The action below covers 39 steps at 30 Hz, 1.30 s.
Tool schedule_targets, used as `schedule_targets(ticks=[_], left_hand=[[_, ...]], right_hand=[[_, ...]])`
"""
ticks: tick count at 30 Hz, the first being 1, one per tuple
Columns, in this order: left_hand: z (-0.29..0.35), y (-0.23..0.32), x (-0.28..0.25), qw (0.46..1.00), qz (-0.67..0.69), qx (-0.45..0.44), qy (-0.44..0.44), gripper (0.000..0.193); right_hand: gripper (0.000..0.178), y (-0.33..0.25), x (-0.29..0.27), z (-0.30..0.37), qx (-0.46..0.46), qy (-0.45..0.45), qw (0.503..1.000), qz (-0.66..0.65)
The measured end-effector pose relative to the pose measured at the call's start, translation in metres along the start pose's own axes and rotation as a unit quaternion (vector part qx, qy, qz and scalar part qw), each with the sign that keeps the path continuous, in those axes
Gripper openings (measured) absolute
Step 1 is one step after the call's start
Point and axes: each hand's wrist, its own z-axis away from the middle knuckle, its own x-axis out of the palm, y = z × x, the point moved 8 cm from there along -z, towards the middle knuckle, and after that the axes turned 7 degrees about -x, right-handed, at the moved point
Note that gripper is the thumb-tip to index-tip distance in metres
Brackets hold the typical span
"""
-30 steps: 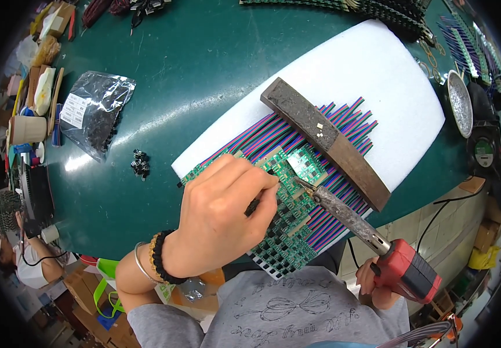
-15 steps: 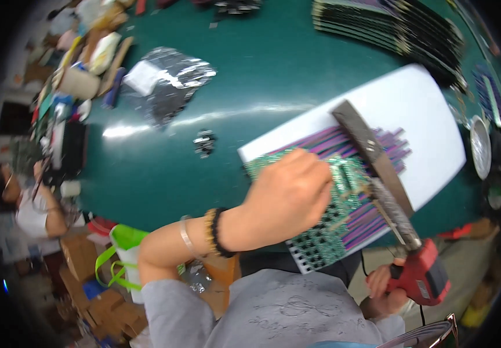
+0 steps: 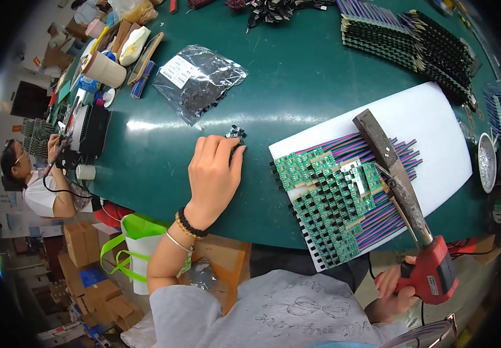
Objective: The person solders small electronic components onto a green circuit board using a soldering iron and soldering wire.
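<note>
My left hand [image 3: 214,177] reaches over the green table, its thumb and forefinger closed on the near side of a small pile of black connectors with silvery pins [image 3: 236,133]. Which connector lies between the fingertips is hard to see. At the lower right my right hand [image 3: 394,288] grips a red soldering gun [image 3: 429,274] by its handle. The gun's long barrel points up over rows of green circuit boards [image 3: 326,200], which carry black connectors and purple wires. A dark metal bar [image 3: 387,152] lies across the wires, on a white board [image 3: 436,127].
A clear bag of black parts [image 3: 198,81] lies beyond my left hand. Stacked wired boards [image 3: 407,43] sit at the far right, near a silvery dish [image 3: 487,162]. Leftward, a beige cup [image 3: 104,69] stands among tools; a co-worker [image 3: 44,180] sits beyond.
My left hand has moved left from the circuit boards to the connector pile, with its fingers now at it. My right hand and the soldering gun stay nearly in place. The view has shifted slightly.
</note>
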Motion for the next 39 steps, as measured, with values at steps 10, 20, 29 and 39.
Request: schedule_targets(ticks=[10,20,29,39], left_hand=[[-0.004,0.012,-0.001,0.996,-0.045,0.075,-0.004,0.012],[0.036,0.131,-0.034,0.918,0.331,0.151,-0.156,0.022],[0.054,0.185,-0.009,0.813,0.524,0.12,-0.223,0.024],[0.062,0.203,-0.026,0.853,0.306,0.395,-0.149,0.041]], right_hand=[[0.072,0.011,-0.017,0.013,-0.002,0.017,0.999,-0.038],[0.02,0.005,0.03,-0.002,0.173,-0.022,0.973,0.15],[0.069,0.007,0.037,0.001,0.075,-0.17,0.959,0.215],[0.072,0.002,0.047,-0.021,0.062,-0.253,0.952,0.16]])
